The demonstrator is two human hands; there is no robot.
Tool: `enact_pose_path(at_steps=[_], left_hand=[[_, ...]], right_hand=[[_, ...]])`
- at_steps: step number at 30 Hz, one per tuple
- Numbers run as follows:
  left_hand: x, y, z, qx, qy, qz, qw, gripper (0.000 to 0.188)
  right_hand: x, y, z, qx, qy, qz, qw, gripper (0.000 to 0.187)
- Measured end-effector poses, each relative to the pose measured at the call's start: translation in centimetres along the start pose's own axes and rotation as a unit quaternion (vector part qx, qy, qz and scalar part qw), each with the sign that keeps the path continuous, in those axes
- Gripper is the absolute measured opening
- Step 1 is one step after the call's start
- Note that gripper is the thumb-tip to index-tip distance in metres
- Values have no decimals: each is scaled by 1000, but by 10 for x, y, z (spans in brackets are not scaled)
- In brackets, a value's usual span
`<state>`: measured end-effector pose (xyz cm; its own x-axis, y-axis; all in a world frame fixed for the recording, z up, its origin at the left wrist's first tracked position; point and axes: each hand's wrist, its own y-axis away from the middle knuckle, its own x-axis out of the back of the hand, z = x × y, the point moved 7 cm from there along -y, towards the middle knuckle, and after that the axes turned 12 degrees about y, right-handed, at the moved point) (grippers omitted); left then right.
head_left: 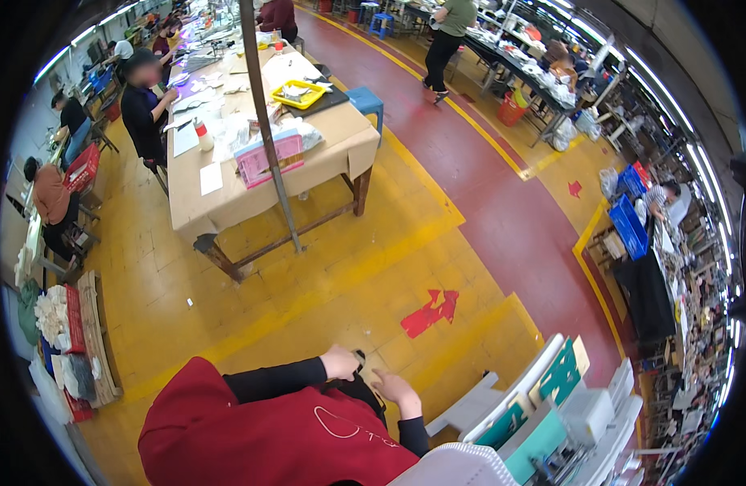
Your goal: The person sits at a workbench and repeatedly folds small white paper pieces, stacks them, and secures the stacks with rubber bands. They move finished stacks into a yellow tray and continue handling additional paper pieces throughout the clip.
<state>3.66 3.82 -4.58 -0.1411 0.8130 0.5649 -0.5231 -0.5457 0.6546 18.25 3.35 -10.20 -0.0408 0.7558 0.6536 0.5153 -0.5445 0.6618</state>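
Note:
My left hand point(339, 363) is in front of my red apron, its fingers curled in beside a small dark object point(359, 356). What that object is, and how much of it the hand grips, is too small to tell. A short way to the right, my right hand point(396, 388) is empty, with thumb and fingers apart and pointing toward the left hand. Black cloth point(361, 395) lies below and between the hands, in front of the apron point(284, 429).
A green and white machine point(543, 441) stands close on my right. Ahead is a paper-covered worktable point(195, 202) with a yellow tray point(298, 95) and a metal post point(267, 138). A red arrow point(431, 314) marks the yellow floor. Crates point(73, 320) stand at left; people work around.

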Motion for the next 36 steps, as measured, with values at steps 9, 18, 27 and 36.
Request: enact_pose_path(at_steps=[9, 18, 27, 36], left_hand=[[233, -125, 5, -125, 169, 156, 965, 43], [359, -247, -188, -40, 154, 26, 987, 45], [690, -312, -248, 22, 140, 312, 939, 44], [762, -407, -296, 156, 270, 82, 947, 55]], right_hand=[[246, -187, 153, -6, -43, 71, 997, 44], [191, -311, 375, -139, -188, -60, 971, 27], [397, -416, 436, -203, -293, -7, 934, 21], [677, -633, 518, -142, -317, 9, 938, 16]])
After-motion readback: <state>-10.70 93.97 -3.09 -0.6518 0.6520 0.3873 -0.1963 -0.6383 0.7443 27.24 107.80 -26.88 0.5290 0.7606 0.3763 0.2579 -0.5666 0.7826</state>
